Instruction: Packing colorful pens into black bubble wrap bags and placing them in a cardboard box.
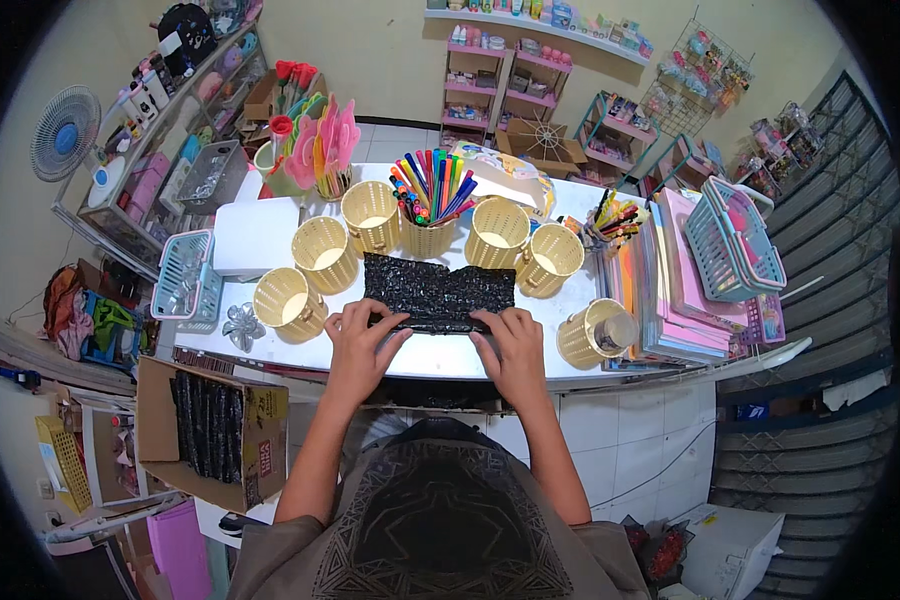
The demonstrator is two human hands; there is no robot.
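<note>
A black, glossy, crinkled plastic sheet (439,292) lies flat on the white table, its near edge slightly raised or folded. My left hand (366,341) pinches that near edge at its left part, thumb and fingertips on the plastic. At the right part of the same edge, my right hand (508,337) has its fingertips on the sheet, thumb just below. Around the sheet stand several cream woven-look baskets, among them a basket (324,255) to the left and one (549,259) to the right. Behind it, another basket (427,238) holds coloured markers (433,184).
Left of me, a cardboard box (214,435) holds several black plastic-wrapped pieces (208,427). A silver bow (244,327) and blue basket (186,281) occupy the table's left end. Stacked coloured paper (660,277) and another blue basket (733,240) are on the right.
</note>
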